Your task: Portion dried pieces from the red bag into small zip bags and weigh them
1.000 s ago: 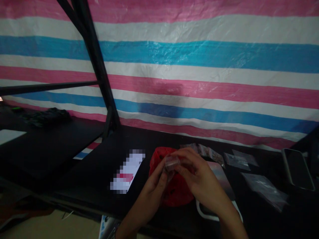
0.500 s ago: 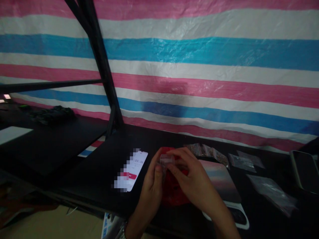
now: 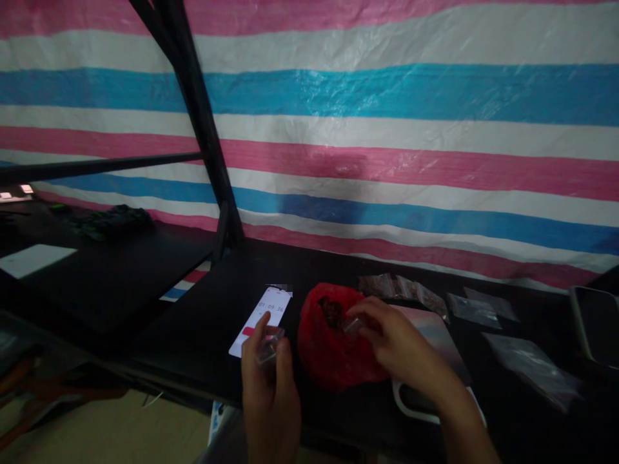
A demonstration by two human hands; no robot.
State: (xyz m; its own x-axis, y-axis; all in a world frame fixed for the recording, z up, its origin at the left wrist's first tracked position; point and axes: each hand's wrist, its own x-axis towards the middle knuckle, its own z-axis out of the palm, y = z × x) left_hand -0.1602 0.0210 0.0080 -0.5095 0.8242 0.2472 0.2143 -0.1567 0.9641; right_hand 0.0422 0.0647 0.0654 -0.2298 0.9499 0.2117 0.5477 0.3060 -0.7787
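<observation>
Left hand [image 3: 268,380] pinching clear pouch [image 3: 269,345], right hand [image 3: 394,338] fingertips closed inside red bag [image 3: 329,341], phone [image 3: 261,312] reads 09:36.

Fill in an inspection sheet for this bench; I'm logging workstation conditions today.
Surface: black table, dimly lit.
Job's things: red bag open, dark contents; small clear pouch.
Clutter: lit phone; filled clear packets; flat clear bags; pad; dark tray.
Hands: left hand holds the small clear pouch; right hand at the red bag's mouth, grip unclear.
Cables: nothing seen.
Surroundings: striped tarp; black frame.
</observation>
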